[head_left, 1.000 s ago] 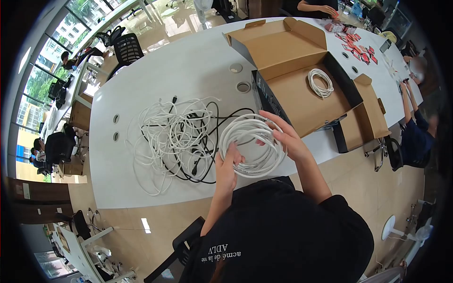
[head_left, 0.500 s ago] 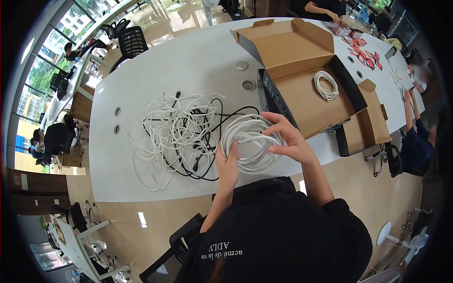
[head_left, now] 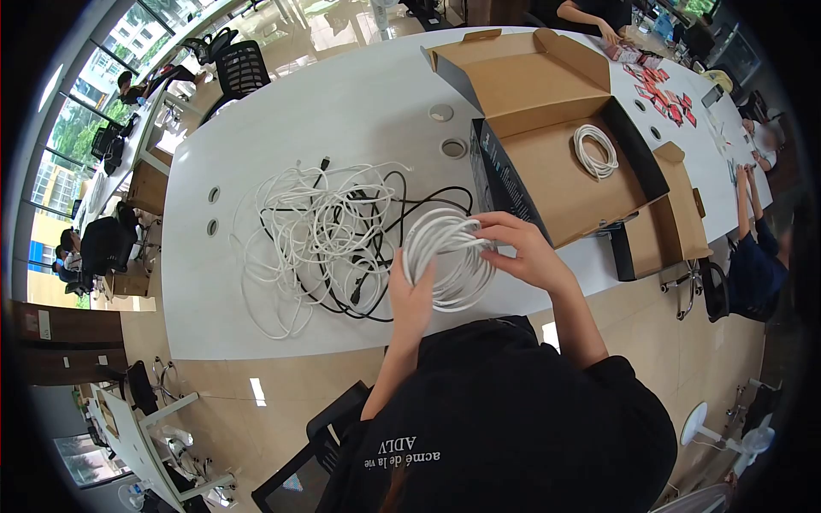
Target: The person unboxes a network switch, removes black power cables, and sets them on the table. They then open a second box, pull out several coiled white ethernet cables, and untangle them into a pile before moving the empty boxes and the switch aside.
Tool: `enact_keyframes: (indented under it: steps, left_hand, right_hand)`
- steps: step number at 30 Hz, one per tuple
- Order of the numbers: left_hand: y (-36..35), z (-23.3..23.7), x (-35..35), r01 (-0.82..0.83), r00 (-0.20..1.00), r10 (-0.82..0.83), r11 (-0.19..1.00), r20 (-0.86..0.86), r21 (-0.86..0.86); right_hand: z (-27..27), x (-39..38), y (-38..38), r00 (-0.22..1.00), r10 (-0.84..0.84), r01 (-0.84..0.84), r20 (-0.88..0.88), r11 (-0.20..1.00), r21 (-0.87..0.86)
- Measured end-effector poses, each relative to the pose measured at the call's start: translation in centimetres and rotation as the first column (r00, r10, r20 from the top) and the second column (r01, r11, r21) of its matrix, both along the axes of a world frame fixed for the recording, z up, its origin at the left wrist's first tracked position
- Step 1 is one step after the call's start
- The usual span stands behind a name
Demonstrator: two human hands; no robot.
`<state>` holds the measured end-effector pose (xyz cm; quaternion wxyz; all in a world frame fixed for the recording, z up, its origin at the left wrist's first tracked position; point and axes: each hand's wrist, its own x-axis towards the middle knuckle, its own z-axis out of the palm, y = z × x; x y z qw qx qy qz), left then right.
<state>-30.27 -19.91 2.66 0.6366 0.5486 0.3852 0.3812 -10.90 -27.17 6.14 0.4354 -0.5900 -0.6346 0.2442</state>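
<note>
over the bench (head_left: 256,111) at six o'clock, left hand (head_left: 412,299) and right hand (head_left: 532,252) hold a white coil (head_left: 469,278) in their fingers; tangled cables (head_left: 329,235) lie at its nine o'clock, an open box (head_left: 539,162) at one.

Cable pile (head_left: 321,229) on table (head_left: 351,111) at left, cable coil (head_left: 466,280) between hands (head_left: 532,255), box (head_left: 546,175) at right, second coil (head_left: 587,158) inside
</note>
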Motion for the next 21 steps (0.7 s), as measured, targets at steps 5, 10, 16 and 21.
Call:
enact_keyframes:
  steps: [5, 10, 16, 21]
  left_hand:
    - [-1.0, 0.8, 0.9, 0.063, 0.985, -0.028, 0.977, 0.17, -0.205]
    - [-0.8, 1.4, 1.2, 0.119, 0.971, -0.058, 0.959, 0.23, -0.258]
    - [-1.1, 0.5, 1.1, 0.299, 0.89, -0.14, 0.898, 0.434, -0.323]
    - [-1.8, 0.0, 0.6, 0.329, 0.878, -0.105, 0.841, 0.467, -0.429]
  right_hand:
    - [0.4, 0.0, -0.4, 0.993, -0.064, 0.065, 0.099, 0.998, -0.005]
    - [0.2, 0.0, -0.2, 0.94, -0.161, 0.108, 0.301, 0.977, 0.185]
    - [-1.8, -1.3, 0.4, 0.844, -0.491, 0.364, 0.215, 0.82, 0.442]
    - [-1.8, -1.0, 0.0, 0.776, -0.616, 0.472, 0.138, 0.711, 0.521]
